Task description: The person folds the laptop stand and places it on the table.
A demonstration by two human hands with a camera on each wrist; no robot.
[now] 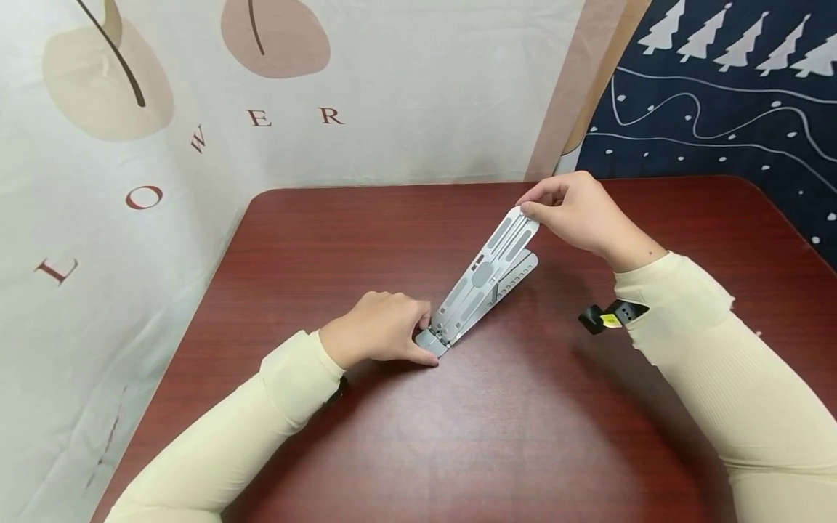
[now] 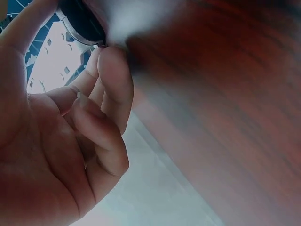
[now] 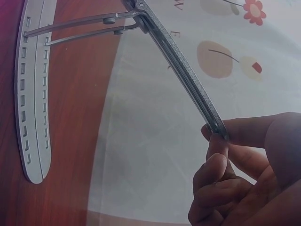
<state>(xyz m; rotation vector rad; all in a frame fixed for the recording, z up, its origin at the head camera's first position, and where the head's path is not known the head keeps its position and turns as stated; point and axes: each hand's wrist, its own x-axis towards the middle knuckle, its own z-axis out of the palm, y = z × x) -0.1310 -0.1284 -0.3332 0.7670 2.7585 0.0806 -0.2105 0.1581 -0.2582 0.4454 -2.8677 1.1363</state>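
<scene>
A silver folding laptop stand (image 1: 482,274) stands half unfolded on the table, its upper arms raised at a slant over a slotted base (image 3: 34,108). Thin metal struts (image 3: 80,26) link the two parts in the right wrist view. My left hand (image 1: 386,327) grips the hinge end low at the tabletop, thumb on the near side and fingers on the far side. At the raised end, my right hand (image 1: 582,214) pinches the tip of the upper part between thumb and fingers. The left wrist view shows the left palm (image 2: 47,146) with the stand's dark rounded end (image 2: 84,23) at the fingertips.
The reddish-brown wooden table (image 1: 327,247) ends at a pale printed cloth (image 1: 418,87) behind and to the left. A navy cloth with white trees (image 1: 706,109) hangs at the back right. A black wrist camera (image 1: 593,318) juts from the right sleeve.
</scene>
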